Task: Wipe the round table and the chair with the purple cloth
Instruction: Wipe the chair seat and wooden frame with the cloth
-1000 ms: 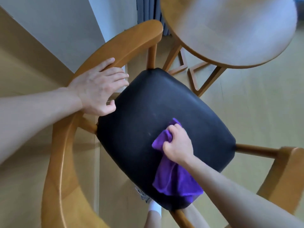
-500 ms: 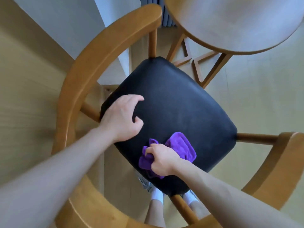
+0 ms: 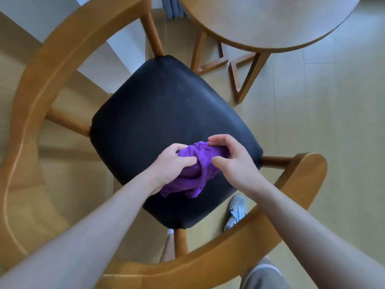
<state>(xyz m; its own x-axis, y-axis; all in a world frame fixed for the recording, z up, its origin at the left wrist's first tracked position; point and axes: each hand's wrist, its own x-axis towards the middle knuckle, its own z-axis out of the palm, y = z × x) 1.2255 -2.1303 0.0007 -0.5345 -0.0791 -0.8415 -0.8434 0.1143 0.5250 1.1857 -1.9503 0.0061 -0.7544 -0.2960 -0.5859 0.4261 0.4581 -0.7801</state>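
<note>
Overhead, looking straight down: bunched purple microfibre cloth [image 3: 194, 170] sits on the near right part of the black padded seat [image 3: 166, 113] of the curved-back wooden chair [image 3: 52, 65]. Both hands are on the cloth. Left hand [image 3: 173, 165] comes in from lower left, fingers curled over the cloth's left side, gripping it. Right hand [image 3: 231, 159] comes in from lower right, thumb and fingers pinching the cloth's upper right edge; index finger arched above the fabric. The two hands lie close together, cloth gathered between them, a loose flap trailing toward the seat's near edge.

Chair's bent wooden armrest hoop rings the seat; spindles join hoop to seat at left, top, right and bottom. Round light-wood counter [image 3: 268, 19] stands beyond the chair at upper right, apart from it, its angled wooden legs [image 3: 243, 80] showing beneath the rim. Pale wood-look floor [image 3: 325, 113] all round. One grey sneaker [image 3: 235, 211] visible on the floor just past the seat's near right corner, inside the hoop
</note>
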